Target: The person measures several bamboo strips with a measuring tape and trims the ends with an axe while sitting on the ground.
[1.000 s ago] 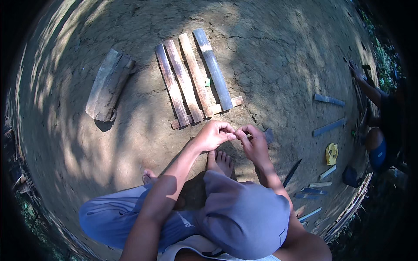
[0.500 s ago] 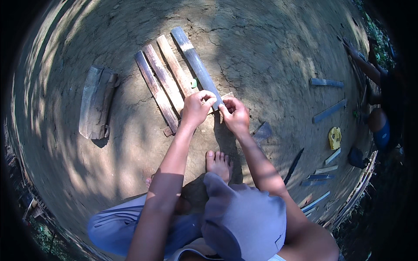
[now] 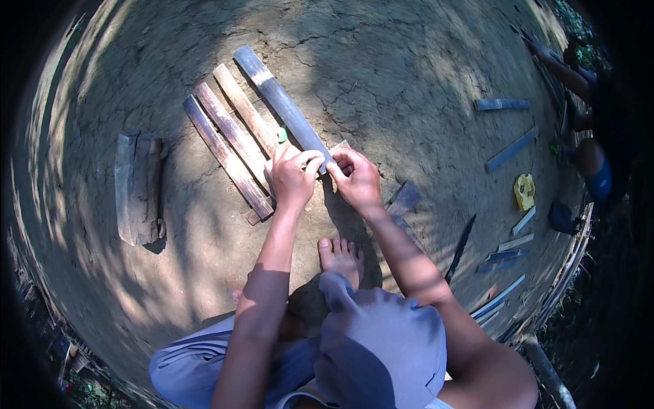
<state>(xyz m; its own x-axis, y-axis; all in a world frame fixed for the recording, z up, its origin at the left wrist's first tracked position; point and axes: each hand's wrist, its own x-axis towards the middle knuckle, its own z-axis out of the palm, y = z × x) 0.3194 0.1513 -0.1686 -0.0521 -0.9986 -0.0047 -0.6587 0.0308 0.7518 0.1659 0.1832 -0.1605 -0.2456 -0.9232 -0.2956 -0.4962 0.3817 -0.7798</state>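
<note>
Four split bamboo slats lie side by side across a short wooden crosspiece, most of which is hidden. The rightmost, a dark bamboo slat, runs down to both hands. My left hand is closed in a pinch at the left edge of its near end; whatever sits between the fingertips is too small to make out. From the right, my right hand grips the corner of that same end with thumb and fingers. Left of it lie a pale bamboo slat and two brownish ones. A small green object rests by the pale slat.
A thick split log lies at left on cracked earth. A dark flat blade-like piece and a long dark knife-like thing are at right. Farther right are loose strips, a yellow object and another person.
The view has shifted, so the slats and hands appear farther left. Both hands stay at the near end of the dark slat, with only slight finger movement.
</note>
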